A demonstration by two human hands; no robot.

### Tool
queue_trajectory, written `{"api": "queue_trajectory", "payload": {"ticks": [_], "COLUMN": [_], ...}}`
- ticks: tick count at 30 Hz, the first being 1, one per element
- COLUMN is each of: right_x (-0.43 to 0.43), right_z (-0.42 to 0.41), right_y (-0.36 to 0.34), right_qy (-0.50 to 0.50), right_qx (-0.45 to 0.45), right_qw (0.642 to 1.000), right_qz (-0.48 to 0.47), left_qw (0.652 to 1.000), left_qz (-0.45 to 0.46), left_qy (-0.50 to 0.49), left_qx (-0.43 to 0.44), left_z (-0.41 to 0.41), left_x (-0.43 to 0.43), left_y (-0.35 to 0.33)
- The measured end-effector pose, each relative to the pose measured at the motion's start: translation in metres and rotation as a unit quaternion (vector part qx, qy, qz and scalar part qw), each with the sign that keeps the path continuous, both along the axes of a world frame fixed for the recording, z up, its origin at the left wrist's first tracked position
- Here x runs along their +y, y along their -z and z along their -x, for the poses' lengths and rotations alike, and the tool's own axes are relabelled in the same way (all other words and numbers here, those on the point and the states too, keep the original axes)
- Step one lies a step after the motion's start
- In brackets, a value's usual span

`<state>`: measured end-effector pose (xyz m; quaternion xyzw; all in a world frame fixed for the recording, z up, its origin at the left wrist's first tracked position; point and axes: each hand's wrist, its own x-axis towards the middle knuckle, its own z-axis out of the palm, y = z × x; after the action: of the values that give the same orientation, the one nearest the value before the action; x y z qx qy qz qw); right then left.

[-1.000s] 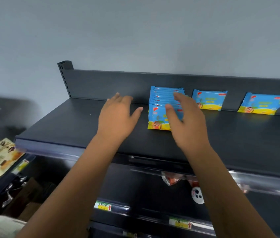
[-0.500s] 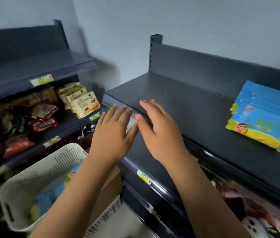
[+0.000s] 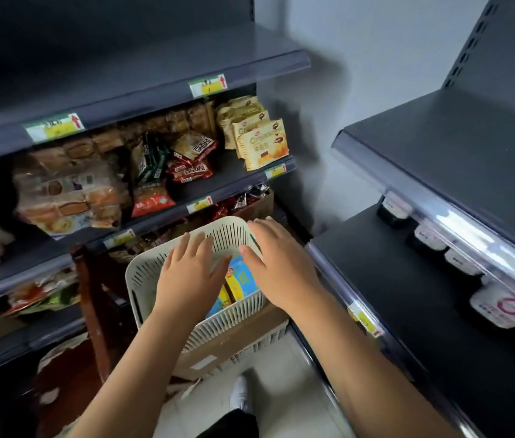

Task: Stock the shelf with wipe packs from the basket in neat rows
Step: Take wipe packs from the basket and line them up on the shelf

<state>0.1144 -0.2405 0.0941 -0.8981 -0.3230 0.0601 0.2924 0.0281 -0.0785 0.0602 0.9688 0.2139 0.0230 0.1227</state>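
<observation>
dark shop shelving stood on both sides as the left hand and right hand, fingers spread and holding nothing, hovered over the basket of wipe packs, likely about to grasp some for the shelf.

A pale grey wall fills the corner. Left of it stand dark shelves packed with snack packets and yellow price tags. Below the wall lies a light floor.
</observation>
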Motion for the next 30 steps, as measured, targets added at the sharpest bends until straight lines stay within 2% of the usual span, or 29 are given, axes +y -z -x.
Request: {"api": "queue_trajectory", "payload": {"ticks": [6, 12, 20, 24, 30], "right_x": [0.057, 0.089, 0.119, 0.124, 0.124], "right_z": [-0.009, -0.018, -0.048, -0.064, -0.063], "right_y": [0.043, 0.112, 0.178, 0.211, 0.236], "right_qy": [0.077, 0.145, 0.153, 0.151, 0.129], "right_qx": [0.186, 0.267, 0.272, 0.28, 0.19], "right_qw": [0.979, 0.953, 0.943, 0.916, 0.899], "right_qz": [-0.035, -0.001, 0.117, 0.244, 0.374], "left_qw": [0.995, 0.974, 0.939, 0.941, 0.894], "left_qz": [0.048, 0.159, 0.214, 0.209, 0.257], "left_qy": [-0.042, -0.108, -0.16, -0.152, -0.27], "left_qx": [0.072, 0.118, 0.215, 0.219, 0.25], "left_z": [0.006, 0.013, 0.009, -0.007, -0.006], "left_x": [0.079, 0.125, 0.149, 0.149, 0.157], "left_y": [0.055, 0.102, 0.153, 0.169, 0.197]}}
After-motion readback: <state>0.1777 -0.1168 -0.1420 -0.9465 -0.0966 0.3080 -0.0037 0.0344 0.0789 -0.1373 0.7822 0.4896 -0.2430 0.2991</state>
